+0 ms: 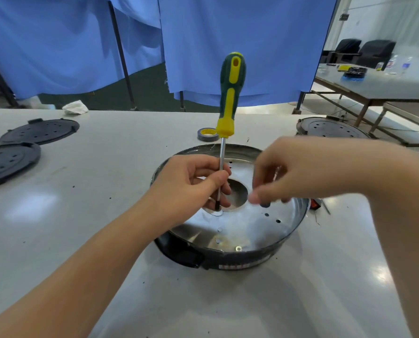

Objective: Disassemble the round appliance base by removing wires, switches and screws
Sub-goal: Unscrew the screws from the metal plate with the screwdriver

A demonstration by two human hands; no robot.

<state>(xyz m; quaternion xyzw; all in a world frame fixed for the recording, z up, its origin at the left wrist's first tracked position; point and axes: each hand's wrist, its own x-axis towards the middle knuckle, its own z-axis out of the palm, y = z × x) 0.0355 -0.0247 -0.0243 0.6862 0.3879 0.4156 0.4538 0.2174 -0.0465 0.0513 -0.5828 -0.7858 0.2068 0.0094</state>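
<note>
At far left on the pale desk point(86, 215), two dark perforated discs point(39, 131), one overlapping the edge of the other, with a crumpled white cloth point(75, 107) at the far rim behind them; blue curtains point(240, 40) hanging across the background; nearer the middle, a roll of grey tape point(207, 134) lying flat just beyond the round appliance base point(230, 242), black-walled with a shiny metal plate inside, set at the centre of the desk; left hand point(193, 185) reaching into the base, grip clamped on the bare metal shaft of a green-and-yellow screwdriver point(230, 93) between thumb and fingers, tool standing nearly upright, tip down on a small bright spot beside the plate's central hole, screw head hidden under the tip; one loose-looking screw point(238, 248) at the plate's near edge, several small holes scattered across the metal; right hand point(291, 174) hovering over the right half of the plate, fingers bent downward and blurred, cannot tell whether that grip is closed on anything; just outside the base on the right, a red switch point(314, 204) with thin wires trailing on the desk; at far right, another perforated round base point(330, 128) near the desk's edge, and beyond it a second table point(386, 86) with small items and dark chairs point(364, 53).
</note>
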